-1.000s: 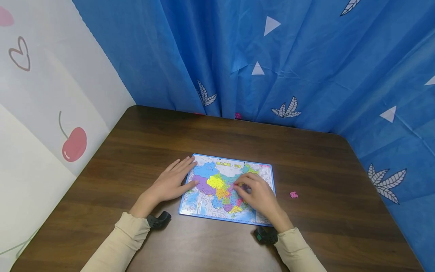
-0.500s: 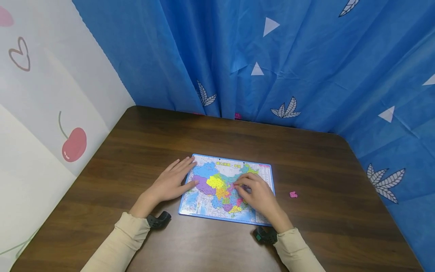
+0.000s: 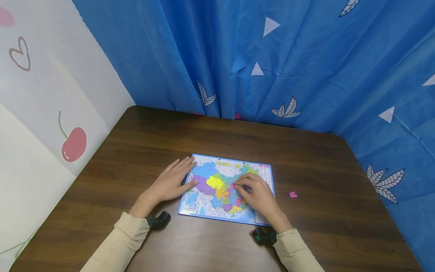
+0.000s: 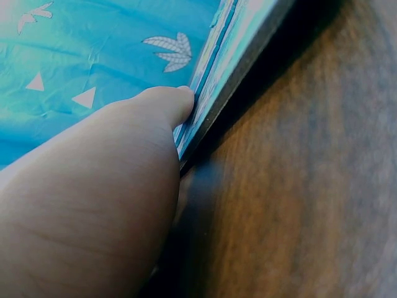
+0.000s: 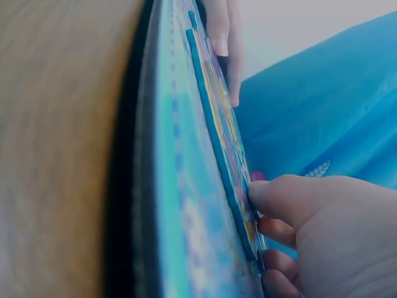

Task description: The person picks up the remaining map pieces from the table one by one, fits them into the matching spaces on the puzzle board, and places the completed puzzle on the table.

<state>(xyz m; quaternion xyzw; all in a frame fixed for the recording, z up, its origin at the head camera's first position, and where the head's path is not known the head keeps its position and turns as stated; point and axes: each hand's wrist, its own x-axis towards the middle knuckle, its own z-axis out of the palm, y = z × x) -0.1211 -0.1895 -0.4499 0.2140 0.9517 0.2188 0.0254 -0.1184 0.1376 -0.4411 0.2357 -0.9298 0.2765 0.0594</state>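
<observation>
A map puzzle board (image 3: 204,214) with a blue rim and many-coloured pieces lies flat on the table. My left hand (image 3: 171,181) rests across its left edge, fingers spread straight and thumb on the purple piece (image 3: 204,185). In the left wrist view the thumb (image 4: 167,104) touches the board's surface. Over the right half of the map is my right hand (image 3: 256,190), thumb and index finger pinching a small pink puzzle piece (image 5: 257,176) close over the map. That hand hides the map's eastern part in the head view.
A loose pink puzzle piece (image 3: 293,195) lies on the brown wooden table (image 3: 323,223), right of the board. Black wrist cameras sit on both wrists, near the board's front edge. A blue curtain (image 3: 299,56) hangs behind the table, and a white printed sheet (image 3: 51,94) stands at left.
Almost nothing moves. The right hand stays at the same spot on the map with its fingertips together, and the left hand keeps still on the board.
</observation>
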